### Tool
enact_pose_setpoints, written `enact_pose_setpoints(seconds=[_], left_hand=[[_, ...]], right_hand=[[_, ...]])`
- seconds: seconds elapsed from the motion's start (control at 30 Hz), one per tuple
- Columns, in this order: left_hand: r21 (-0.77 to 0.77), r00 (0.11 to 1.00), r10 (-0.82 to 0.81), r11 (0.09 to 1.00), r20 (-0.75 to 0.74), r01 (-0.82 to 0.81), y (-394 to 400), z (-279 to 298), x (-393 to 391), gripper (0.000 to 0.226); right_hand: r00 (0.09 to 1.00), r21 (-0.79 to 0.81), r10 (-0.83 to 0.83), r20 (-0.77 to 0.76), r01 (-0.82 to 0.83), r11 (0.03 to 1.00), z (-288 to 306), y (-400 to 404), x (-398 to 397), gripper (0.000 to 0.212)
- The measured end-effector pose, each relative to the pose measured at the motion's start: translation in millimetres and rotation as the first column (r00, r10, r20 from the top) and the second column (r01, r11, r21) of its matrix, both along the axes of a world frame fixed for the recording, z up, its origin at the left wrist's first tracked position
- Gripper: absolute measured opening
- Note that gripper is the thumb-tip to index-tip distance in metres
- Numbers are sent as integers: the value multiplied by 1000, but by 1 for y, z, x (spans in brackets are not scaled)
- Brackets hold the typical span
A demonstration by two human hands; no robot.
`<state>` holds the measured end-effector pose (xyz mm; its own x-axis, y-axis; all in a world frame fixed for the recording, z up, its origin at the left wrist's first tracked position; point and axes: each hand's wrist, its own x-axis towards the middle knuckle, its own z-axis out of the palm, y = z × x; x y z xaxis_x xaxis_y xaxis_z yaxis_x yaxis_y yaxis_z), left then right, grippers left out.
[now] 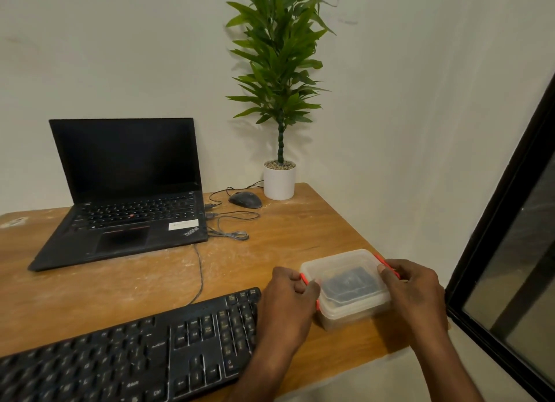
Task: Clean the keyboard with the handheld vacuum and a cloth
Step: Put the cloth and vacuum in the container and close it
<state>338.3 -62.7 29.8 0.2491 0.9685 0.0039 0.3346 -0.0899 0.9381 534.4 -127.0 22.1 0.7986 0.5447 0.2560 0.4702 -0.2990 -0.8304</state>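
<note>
A black full-size keyboard (129,350) lies along the near edge of the wooden desk (270,239), dust showing between its keys. To its right stands a translucent plastic box (345,281) with orange clips and its lid on; something dark shows through the lid. My left hand (288,299) grips the box's left side at an orange clip. Over on the right side, my right hand (411,287) holds the other clip. No vacuum or cloth is plainly visible.
An open black laptop (126,191) sits at the back left, its cables (228,224) trailing across the desk. A black mouse (245,199) and a potted plant (279,179) stand at the back. A dark window frame (504,221) borders the right. The desk's right edge is close to the box.
</note>
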Motion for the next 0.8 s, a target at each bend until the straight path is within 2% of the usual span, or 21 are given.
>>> enact_pose_setpoints(seconds=[0.1,0.23,0.37,0.5,0.8], left_hand=[[35,1000,10,999,3,-10,8,5,2,26],[116,1000,4,993,-26,-1,39,20,10,33],[143,996,30,990,-85,-18,83,29,25,38],[130,985,40,991,-169,-17,113,24,37,36],[117,975,27,993,-221,-1,133,9,47,32]], right_hand=[[1000,15,29,-3,-29,999,9,7,-3,22],[992,74,72,-107,-64,995,24,42,9,23],[987,31,141,-76,-139,990,32,93,25,28],[988,-37,135,-75,-138,990,30,130,33,31],[989,-118,114,-92,-125,985,10,144,45,33]])
